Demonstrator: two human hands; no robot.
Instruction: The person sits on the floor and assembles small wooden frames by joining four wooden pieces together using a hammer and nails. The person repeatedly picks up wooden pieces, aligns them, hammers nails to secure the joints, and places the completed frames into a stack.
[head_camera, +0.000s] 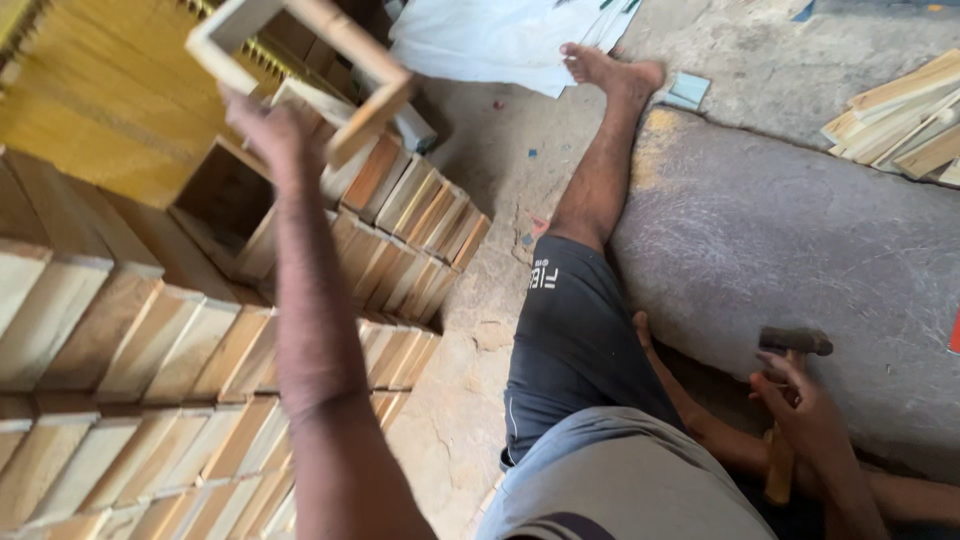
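Left hand (268, 128) raised, fingers pinched on one side of a small open wooden frame (300, 62) held out over the stacked rows of frames (200, 350) — right hand (800, 400) low by the knee, curled around a hammer (785, 400), head up, against the stone slab (800, 240).

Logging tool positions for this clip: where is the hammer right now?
In the head view the hammer is at lower right, gripped in the right hand, its head beside the grey stone slab, near the person's bent leg.
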